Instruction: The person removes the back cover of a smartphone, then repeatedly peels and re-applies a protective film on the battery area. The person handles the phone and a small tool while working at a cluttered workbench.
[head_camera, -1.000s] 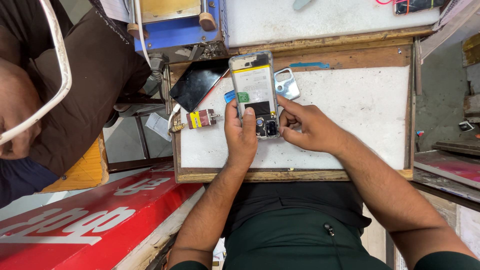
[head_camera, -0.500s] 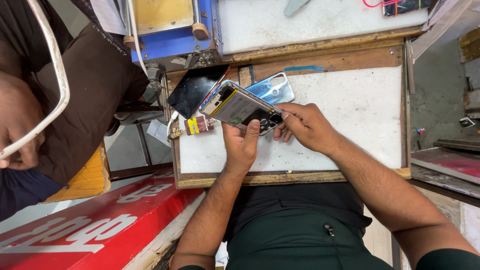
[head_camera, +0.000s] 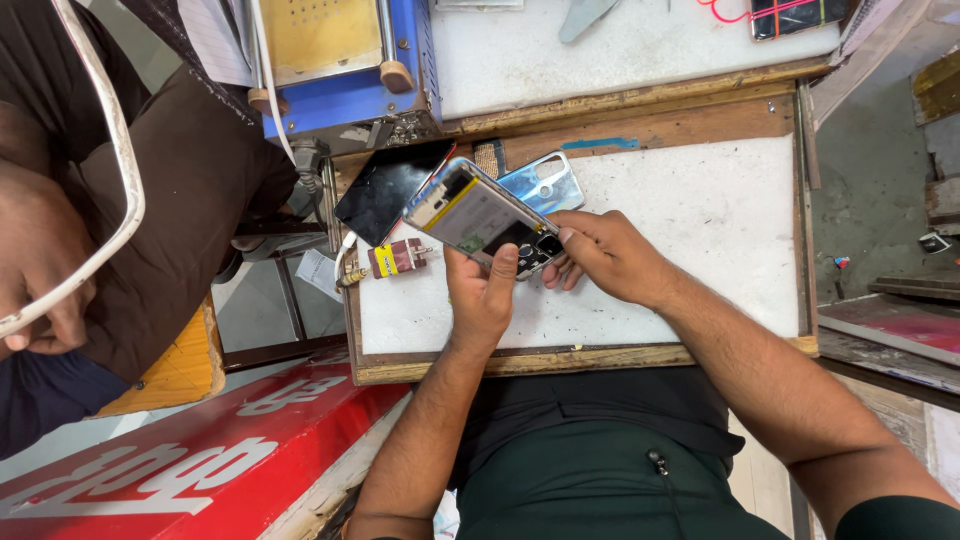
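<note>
The left hand (head_camera: 482, 300) holds an opened phone (head_camera: 485, 218) tilted above the white tabletop (head_camera: 690, 210), its fingers closed around the lower end and the thumb lying across the camera corner. The phone's back is off, showing a pale battery with a yellow stripe and dark circuitry near the cameras. The right hand (head_camera: 605, 257) meets the same corner from the right, its fingers pinched against the phone's edge by the camera cluster; whether they hold a small part there I cannot tell. Just behind the phone, a light blue back cover (head_camera: 548, 183) lies flat on the tabletop, partly hidden by it. To the left, a black screen panel (head_camera: 385, 192) rests at the tabletop's edge, and near it sits a small red and yellow component (head_camera: 395, 258). Further back stands a blue machine (head_camera: 345, 85) with a yellowish plate. At the far left another person's hand (head_camera: 40, 270) grips a white cable (head_camera: 122, 160)
</note>
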